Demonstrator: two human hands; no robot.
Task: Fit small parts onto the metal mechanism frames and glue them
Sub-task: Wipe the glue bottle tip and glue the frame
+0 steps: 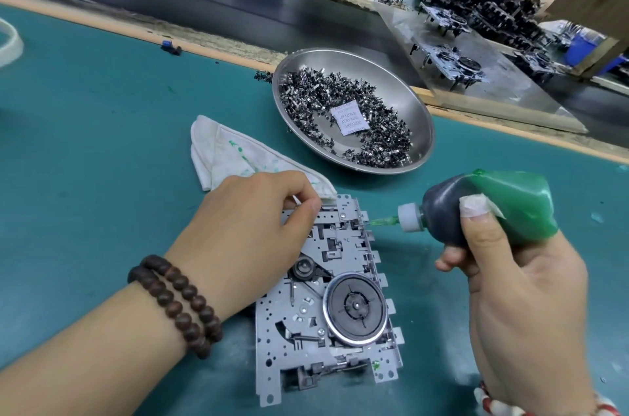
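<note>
Green glue: right hand [517, 282] grips bottle [490, 208], nozzle [383, 221] at top edge of frame [326, 286] on mat [102, 143]. Left hand [252, 231], fingers curled, steadies frame (pinched part, if any, unclear). Risk: oversqueeze floods mechanism; frame slips.

Matt grey stamped metal for the mechanism frame [326, 299], with a shiny chromed rim on its flywheel [355, 308]. Polished steel, smooth and reflective, for the bowl [401, 88] at 12 o'clock. Soft stained cloth [235, 153]. Glossy green plastic on the glue bottle [490, 211]. Smooth matt teal bench [102, 109].
</note>
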